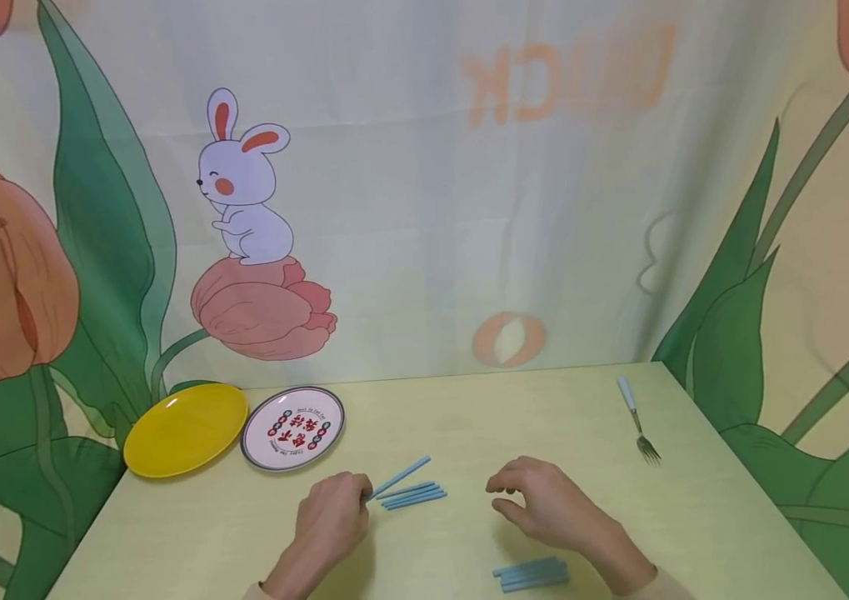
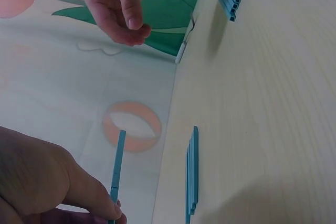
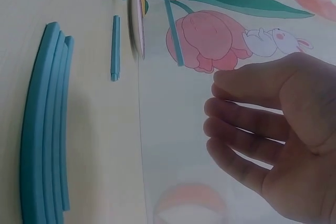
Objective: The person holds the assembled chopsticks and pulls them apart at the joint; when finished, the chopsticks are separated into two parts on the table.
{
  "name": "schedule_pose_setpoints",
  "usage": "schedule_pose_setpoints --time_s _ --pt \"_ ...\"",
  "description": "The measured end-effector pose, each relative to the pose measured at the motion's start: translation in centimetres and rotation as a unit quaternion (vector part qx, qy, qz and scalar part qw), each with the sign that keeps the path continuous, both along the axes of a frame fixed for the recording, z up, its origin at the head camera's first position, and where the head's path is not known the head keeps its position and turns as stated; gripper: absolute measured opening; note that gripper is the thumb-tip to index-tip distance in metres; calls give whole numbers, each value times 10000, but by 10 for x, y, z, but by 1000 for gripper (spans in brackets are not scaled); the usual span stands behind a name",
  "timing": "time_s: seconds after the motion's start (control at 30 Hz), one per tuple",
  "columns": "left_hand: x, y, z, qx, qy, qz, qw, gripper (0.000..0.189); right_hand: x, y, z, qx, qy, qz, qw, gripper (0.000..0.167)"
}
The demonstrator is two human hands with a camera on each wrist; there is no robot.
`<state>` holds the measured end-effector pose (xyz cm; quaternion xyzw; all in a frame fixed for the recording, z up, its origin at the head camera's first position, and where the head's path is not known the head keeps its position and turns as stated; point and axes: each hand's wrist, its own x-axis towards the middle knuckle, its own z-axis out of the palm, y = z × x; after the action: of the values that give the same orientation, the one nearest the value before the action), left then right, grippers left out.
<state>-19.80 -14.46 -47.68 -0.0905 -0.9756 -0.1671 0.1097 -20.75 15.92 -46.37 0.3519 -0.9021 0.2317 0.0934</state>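
My left hand pinches a thin blue stick near one end, between thumb and fingertips. In the left wrist view this stick points up, held above the table. A small bundle of similar blue sticks lies just beyond and right of that hand. My right hand hovers over the table with its fingers loosely bent and nothing in them; the right wrist view shows the bare palm and fingers. Below it, near the front, a second bundle of blue sticks lies side by side.
A yellow plate sits at the back left of the table, next to a white plate with a dark rim and red lettering. A fork with a pale handle lies at the right. A printed curtain hangs behind.
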Motion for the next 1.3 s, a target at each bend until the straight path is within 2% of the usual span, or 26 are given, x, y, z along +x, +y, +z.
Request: schedule_pose_setpoints --time_s 0.3,0.7,1.1,1.3 --pt "-5 12 4 -123 39 -136 9998 20 -3 -8 1 -75 300 -73 9995 12" --pt "-10 26 10 -136 52 -390 9991 23 -7 -17 6 -193 456 -4 9988 12" --pt "-10 41 14 -209 424 -795 9957 20 -11 -26 3 -101 614 101 9980 13" --pt "-10 48 16 -247 452 -847 9951 17 -12 -31 2 -113 752 212 9969 14"
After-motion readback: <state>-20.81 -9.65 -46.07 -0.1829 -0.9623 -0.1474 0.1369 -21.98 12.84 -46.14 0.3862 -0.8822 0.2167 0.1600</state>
